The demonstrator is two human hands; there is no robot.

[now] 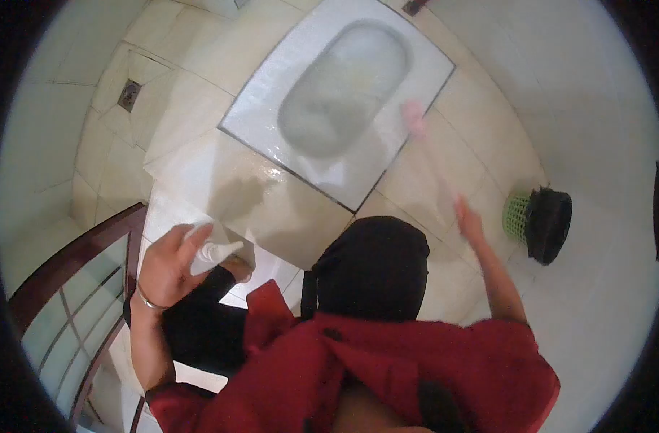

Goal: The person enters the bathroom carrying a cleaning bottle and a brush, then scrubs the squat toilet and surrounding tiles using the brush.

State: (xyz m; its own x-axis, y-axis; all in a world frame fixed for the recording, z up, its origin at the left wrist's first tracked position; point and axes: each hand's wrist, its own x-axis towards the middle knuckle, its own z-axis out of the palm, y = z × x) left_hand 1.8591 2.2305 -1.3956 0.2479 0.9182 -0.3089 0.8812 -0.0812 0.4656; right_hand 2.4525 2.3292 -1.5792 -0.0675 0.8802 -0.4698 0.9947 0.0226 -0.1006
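Observation:
My left hand point(169, 265) is wrapped round a white squeeze bottle point(215, 252), its narrow nozzle tipped toward the right. At the right, my right hand point(469, 219) grips the thin pale handle of a toilet brush point(414, 117), slightly smeared by motion. The brush's pink head is over the right edge of a white squat toilet point(261, 97) set in the floor. I cannot tell whether the head touches the porcelain. Water or suds show in the toilet's oval bowl, and wet gleams lie along its front edge.
A green mesh basket point(515, 216) with a black liner stands by the right wall. At left is a brown-framed glass door point(69, 270). A floor drain point(129, 94) sits in the tiles at upper left. My black-clad knee point(372, 267) is before the tiled step.

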